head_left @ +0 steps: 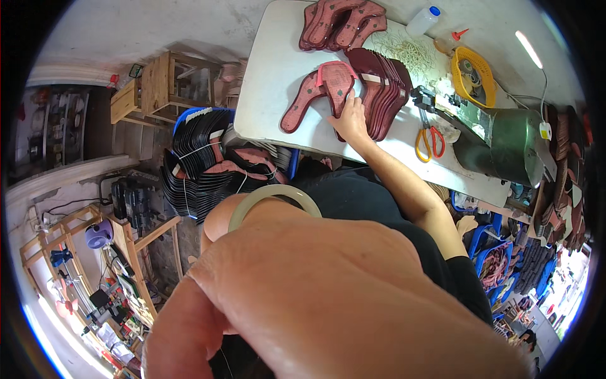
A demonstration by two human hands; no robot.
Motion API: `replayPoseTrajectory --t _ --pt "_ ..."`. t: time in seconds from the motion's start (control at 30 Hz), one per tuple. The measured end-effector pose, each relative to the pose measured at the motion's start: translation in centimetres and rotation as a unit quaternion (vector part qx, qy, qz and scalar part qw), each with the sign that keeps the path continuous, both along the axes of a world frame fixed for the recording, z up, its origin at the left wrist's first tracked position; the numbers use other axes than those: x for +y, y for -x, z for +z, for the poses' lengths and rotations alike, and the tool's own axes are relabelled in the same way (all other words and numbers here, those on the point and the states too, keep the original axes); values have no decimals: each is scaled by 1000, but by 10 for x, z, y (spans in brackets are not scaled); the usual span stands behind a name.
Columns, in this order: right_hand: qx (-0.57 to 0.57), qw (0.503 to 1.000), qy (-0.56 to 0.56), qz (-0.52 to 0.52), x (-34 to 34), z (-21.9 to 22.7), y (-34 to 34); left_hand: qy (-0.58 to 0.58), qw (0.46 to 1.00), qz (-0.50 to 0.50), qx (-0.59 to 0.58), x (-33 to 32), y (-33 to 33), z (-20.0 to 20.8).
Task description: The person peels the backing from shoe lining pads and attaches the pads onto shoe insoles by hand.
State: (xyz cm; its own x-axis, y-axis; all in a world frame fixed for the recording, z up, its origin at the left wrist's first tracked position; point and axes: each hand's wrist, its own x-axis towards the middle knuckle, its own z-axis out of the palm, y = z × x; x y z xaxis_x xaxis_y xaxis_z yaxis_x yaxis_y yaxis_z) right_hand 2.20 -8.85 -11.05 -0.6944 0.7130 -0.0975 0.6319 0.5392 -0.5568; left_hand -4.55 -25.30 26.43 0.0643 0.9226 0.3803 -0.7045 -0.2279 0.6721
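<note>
On the white table (265, 82), my right hand (351, 120) is closed around the narrow part of a pinkish-brown insole (339, 82), thumb and fingers at its two sides. A bright pink strip lies along its top edge. A second insole (302, 107) lies slanted beside it on the left. Just right of the hand stands a fanned stack of maroon insoles (386, 82). My left hand (341, 284), with a pale bangle (274, 197) at its wrist, is raised very close to the head camera and covers the lower middle. Its fingers are mostly out of view.
More insoles (341, 22) lie at the table's far edge. To the right are orange-handled scissors (429, 142), a yellow basket (473, 76), a white bottle (423, 21) and a green machine (505, 142). Tied black stacks (196, 145) stand left of the table, near wooden stools (158, 82).
</note>
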Motion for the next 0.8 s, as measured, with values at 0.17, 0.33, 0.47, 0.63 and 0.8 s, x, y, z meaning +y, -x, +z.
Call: replayPoseTrajectory --t 0.17,0.33,0.47,0.63,0.8 --pt "57 998 10 24 1 5 -15 -7 999 -51 -12 17 -3 9" --pt "73 996 58 -3 4 1 -30 98 973 203 -42 42 20 -126" --pt "123 988 95 -4 3 23 -29 373 860 330 116 19 27 -234" --pt "224 964 140 12 7 79 -42 490 828 267 -57 24 20 -264" --pt "237 963 130 20 12 115 -71 312 932 185 -30 84 16 -216"
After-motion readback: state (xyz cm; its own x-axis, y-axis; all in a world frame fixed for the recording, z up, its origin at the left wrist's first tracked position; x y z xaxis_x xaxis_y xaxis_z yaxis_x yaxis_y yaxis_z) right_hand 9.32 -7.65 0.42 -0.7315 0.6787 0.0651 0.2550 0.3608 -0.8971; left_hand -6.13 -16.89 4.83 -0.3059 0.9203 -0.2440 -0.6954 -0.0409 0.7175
